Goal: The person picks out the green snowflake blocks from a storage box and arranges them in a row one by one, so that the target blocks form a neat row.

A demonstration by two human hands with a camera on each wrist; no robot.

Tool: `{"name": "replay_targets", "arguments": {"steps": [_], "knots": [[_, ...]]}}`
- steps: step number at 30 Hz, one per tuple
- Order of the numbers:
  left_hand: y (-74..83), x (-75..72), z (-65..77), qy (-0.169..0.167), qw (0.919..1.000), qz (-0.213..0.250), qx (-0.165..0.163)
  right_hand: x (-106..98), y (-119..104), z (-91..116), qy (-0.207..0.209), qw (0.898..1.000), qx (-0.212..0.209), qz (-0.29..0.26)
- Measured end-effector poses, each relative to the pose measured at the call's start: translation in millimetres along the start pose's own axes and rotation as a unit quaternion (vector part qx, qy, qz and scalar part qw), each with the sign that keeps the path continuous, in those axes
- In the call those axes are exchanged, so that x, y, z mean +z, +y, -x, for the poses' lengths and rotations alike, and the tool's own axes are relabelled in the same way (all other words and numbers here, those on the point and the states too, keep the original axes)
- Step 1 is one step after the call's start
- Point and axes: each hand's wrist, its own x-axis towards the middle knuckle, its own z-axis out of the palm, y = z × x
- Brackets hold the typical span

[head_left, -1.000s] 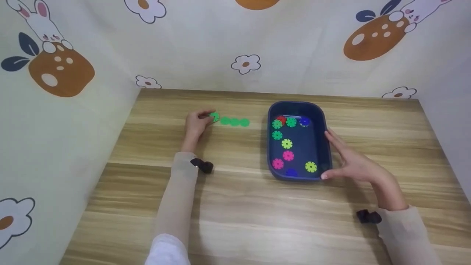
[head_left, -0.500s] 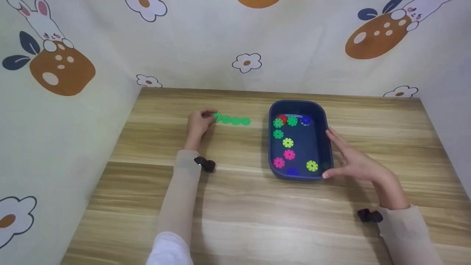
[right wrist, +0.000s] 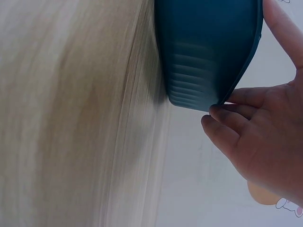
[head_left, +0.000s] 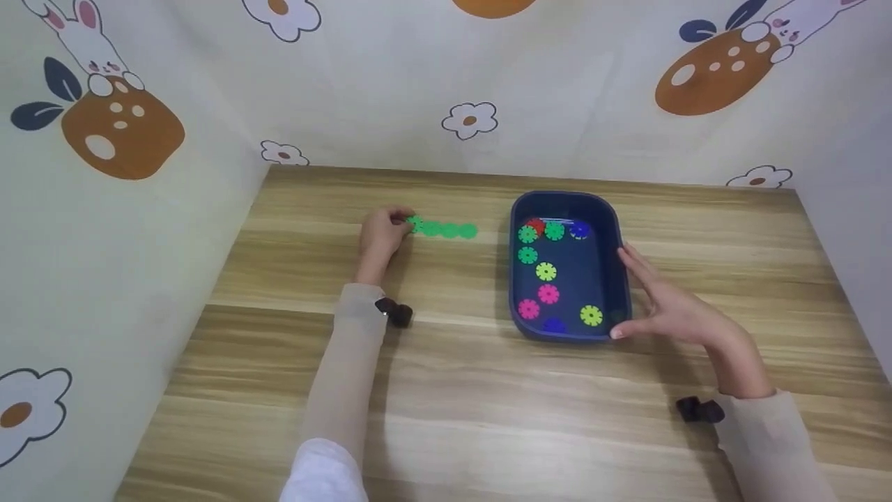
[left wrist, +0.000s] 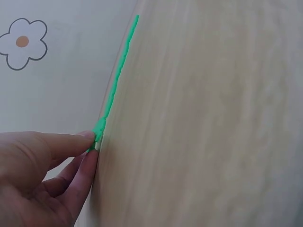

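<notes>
My left hand (head_left: 382, 233) pinches a green notched disc (head_left: 415, 223) between thumb and fingers. That disc meets the left end of a row of several flat green discs (head_left: 449, 229) lying on the wooden table. From the left wrist view, the row (left wrist: 120, 66) appears edge-on as a thin green strip running away from my fingertips. To the right stands a dark blue plastic bin (head_left: 578, 286) with loose notched discs inside. Against its right side rests my right hand (head_left: 679, 310), fingers and thumb spread, the thumb at the near right corner.
Inside the bin lie a red disc (head_left: 536, 226), pink discs (head_left: 548, 293), yellow discs (head_left: 591, 315), blue discs (head_left: 579, 229) and green discs (head_left: 527, 255). Behind the table (head_left: 474, 397) rises a patterned cloth backdrop (head_left: 557, 90). Dark wrist devices (head_left: 394, 312) sit on both sleeves.
My left hand has moved a little to the right with its green disc, closing the gap to the row's left end. The right hand keeps its place on the bin.
</notes>
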Motion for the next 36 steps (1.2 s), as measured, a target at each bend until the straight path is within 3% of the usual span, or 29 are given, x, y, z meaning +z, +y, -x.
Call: {"name": "replay_targets", "arguments": {"steps": [8, 21, 24, 30, 36], "knots": [[3.0, 0.3, 4.3, 0.006, 0.9990, -0.045, 0.003, -1, 0, 1, -0.002, 1.000, 0.007, -0.004], [5.3, -1.0, 1.6, 0.011, 0.9995, -0.018, 0.023, -5, 1, -1, -0.006, 1.000, 0.005, -0.003], [13.6, -4.3, 3.4, 0.015, 0.9994, -0.010, 0.031, -5, 1, -2, -0.006, 1.000, 0.003, 0.001], [39.6, -2.5, 14.6, 0.012, 0.9961, 0.039, 0.078, -3, 2, -2, -0.001, 1.000, -0.004, -0.001], [70.4, 11.4, 32.5, -0.013, 0.9848, 0.119, 0.126, 2, 4, -1, 0.005, 1.000, -0.008, 0.003]]}}
